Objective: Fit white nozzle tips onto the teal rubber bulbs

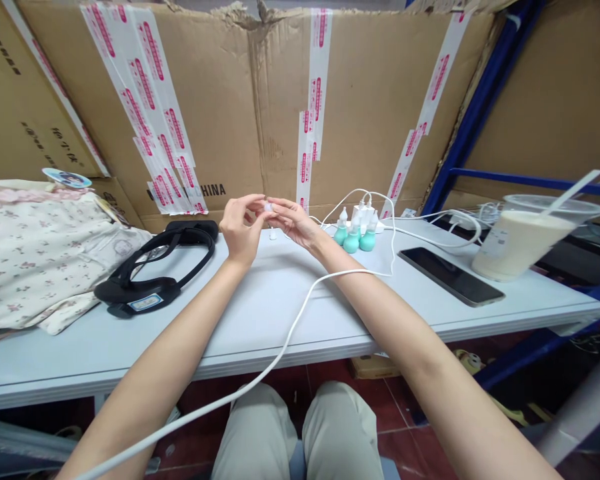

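Observation:
My left hand and my right hand meet over the back of the table. Between their closed fingertips is a small whitish, translucent piece, mostly covered by the fingers, so its kind is unclear. Just below it, a small white tip stands on the tabletop, apart from both hands. To the right of my right hand, several teal squeeze bulbs with clear pointed nozzles stand in a cluster.
A white cable crosses the table and my right forearm. White plugs stand behind the bulbs. At right lie a phone and a drink cup with straw. A black headset and floral cloth lie left. Cardboard walls the back.

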`<state>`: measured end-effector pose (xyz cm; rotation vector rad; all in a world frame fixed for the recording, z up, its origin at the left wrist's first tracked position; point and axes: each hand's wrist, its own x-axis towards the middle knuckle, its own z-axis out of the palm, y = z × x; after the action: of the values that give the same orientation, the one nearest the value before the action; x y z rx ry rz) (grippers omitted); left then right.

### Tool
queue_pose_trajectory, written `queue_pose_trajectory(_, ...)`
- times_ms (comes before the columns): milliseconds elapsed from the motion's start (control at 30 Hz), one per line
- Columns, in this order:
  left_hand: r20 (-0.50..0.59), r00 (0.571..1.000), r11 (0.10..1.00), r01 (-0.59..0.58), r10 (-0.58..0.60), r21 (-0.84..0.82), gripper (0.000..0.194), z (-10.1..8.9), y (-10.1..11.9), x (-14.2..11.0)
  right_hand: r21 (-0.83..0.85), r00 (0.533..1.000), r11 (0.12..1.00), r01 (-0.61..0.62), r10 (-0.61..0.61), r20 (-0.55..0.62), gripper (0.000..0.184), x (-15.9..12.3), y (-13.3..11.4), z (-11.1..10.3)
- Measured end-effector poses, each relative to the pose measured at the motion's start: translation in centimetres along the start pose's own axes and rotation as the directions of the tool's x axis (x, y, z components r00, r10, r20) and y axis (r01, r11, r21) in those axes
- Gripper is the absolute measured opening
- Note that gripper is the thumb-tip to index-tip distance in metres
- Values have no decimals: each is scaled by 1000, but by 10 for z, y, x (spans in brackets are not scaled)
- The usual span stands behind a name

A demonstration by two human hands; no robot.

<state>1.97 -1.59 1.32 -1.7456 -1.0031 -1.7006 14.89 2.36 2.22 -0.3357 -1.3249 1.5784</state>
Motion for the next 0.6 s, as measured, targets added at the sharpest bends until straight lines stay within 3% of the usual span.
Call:
queue_pose_trajectory(233,107,994,995,-45,35,91,21,1,-13,0,24,1000,999,22,-22,10,29,1,8,-1)
queue_pose_trajectory(433,59,997,993,-46,39,113,19,3,-21,-3,23,997,997,71,-71,-23,35,2,11,3)
queue_pose_trajectory(600,39,997,991,-76,72,114,21,1,-25,-4,-77,988,987,143,-147,-47,38,3,10,7)
